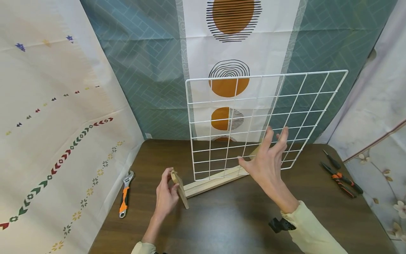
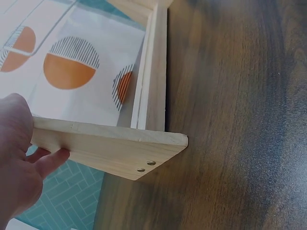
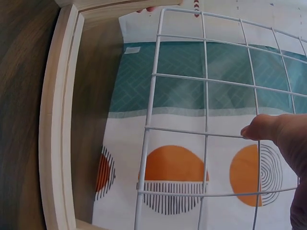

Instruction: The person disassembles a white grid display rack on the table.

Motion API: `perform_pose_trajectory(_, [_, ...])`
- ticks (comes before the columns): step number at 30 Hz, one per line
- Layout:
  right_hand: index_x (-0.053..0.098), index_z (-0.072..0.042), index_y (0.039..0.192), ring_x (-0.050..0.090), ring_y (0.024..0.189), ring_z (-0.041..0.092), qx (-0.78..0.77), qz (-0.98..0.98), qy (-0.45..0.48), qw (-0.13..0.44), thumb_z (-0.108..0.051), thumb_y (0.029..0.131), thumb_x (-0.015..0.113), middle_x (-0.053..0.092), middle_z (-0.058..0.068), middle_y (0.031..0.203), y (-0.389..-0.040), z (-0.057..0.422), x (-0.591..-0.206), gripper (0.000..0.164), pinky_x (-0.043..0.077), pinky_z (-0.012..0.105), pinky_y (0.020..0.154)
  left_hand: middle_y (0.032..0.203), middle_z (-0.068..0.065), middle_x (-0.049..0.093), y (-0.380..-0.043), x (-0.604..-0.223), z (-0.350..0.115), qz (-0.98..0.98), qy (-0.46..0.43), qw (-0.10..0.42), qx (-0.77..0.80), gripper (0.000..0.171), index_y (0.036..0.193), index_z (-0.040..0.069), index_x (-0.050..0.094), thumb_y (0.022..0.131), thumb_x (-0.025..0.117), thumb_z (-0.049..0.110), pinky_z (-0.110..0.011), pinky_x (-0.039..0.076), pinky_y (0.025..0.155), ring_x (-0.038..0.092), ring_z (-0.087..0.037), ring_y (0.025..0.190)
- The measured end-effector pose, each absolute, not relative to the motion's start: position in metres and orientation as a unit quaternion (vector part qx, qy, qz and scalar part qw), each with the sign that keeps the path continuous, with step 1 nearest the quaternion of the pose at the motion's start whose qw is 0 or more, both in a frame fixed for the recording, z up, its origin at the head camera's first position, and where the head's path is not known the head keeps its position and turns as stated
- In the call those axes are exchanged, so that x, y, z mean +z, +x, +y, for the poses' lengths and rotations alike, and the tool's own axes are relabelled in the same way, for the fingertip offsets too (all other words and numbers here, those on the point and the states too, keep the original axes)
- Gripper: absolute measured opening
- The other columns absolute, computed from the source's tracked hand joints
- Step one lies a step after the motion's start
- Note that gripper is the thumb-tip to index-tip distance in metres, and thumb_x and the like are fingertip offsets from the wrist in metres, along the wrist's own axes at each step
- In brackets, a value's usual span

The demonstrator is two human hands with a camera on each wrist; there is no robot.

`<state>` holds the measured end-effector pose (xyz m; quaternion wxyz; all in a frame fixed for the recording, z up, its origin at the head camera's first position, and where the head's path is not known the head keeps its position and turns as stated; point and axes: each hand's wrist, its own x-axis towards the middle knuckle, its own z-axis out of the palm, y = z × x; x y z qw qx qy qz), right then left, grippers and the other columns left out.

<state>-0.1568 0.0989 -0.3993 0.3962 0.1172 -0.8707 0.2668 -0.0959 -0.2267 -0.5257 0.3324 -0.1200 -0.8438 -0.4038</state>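
Observation:
My left hand (image 1: 166, 197) grips the upper part of a short wooden end board (image 1: 180, 188), thumb on one face and fingers on the other. Two round metal fasteners (image 2: 151, 163) show near the board's lower end in the left wrist view. A long wooden rail (image 1: 215, 181) joins this board to another at the far end. With its fingers spread, my right hand (image 1: 266, 162) holds a white wire grid panel (image 1: 236, 88) upright and tilted above the rail. Its thumb lies against a wire in the right wrist view; the other fingertips are mostly hidden there.
On the brown table (image 1: 222, 218), an orange-handled adjustable wrench (image 1: 125, 194) lies at the left. Pliers (image 1: 342, 180) and a dark-handled screwdriver (image 1: 332, 160) lie at the right. Patterned cloths hang behind and at both sides.

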Motion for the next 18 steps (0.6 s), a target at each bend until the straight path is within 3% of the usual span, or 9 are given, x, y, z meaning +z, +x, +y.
perform_pose_trajectory(10, [0.025,0.006,0.146,0.026,0.130,0.053,0.269,-0.874,0.100,0.393,-0.033,0.046,0.101,-0.003,0.033,0.155,-0.157,0.106,-0.405,0.132,0.039,0.065,0.096,0.109,-0.017,0.063,-0.091,-0.528,-0.226,-0.850,-0.104,0.342,-0.387,0.077,0.136,-0.003,0.046,0.067,0.068,-0.028,-0.052,0.054,0.068,0.067,-0.036,0.104])
perform_pose_trajectory(18, [0.024,0.003,0.147,0.026,0.131,0.054,0.281,-0.876,0.086,0.384,-0.030,0.045,0.101,-0.004,0.029,0.156,-0.157,0.106,-0.410,0.132,0.041,0.067,0.093,0.112,-0.019,0.063,-0.088,-0.529,-0.226,-0.850,-0.087,0.337,-0.394,0.076,0.136,0.000,0.047,0.068,0.068,-0.028,-0.045,0.057,0.063,0.066,-0.039,0.105])
